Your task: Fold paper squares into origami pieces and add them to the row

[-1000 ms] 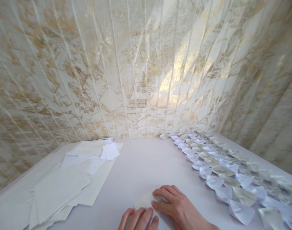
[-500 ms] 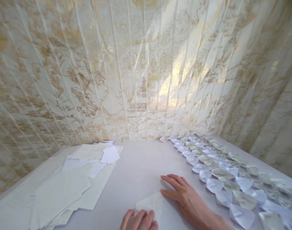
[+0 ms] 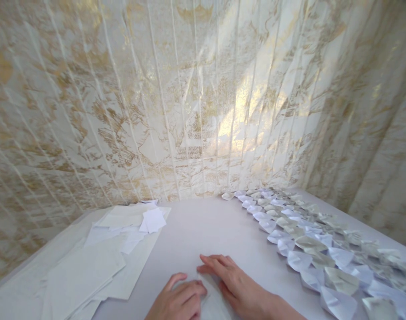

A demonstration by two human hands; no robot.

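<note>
A piece of white paper (image 3: pixel 213 303) lies on the table near the bottom edge of the view, partly covered by both hands. My left hand (image 3: pixel 181 297) rests at its left edge, fingers bent and pressed against the paper. My right hand (image 3: pixel 231 281) is on the other side, its fingers stretched out over the far corner. Whether that corner is folded cannot be made out under the fingers.
Several stacked sheets of paper (image 3: pixel 85 271) lie on the left, with small white squares (image 3: pixel 154 219) on top at the back. Rows of folded paper pieces (image 3: pixel 312 279) fill the right side of the white table (image 3: pixel 193 231). A gold-patterned curtain (image 3: pixel 163 98) hangs behind.
My right hand lifted off to the right, then came back left over the paper's far corner. My left hand turned and shifted to the paper's left edge. The paper now lies at a different angle.
</note>
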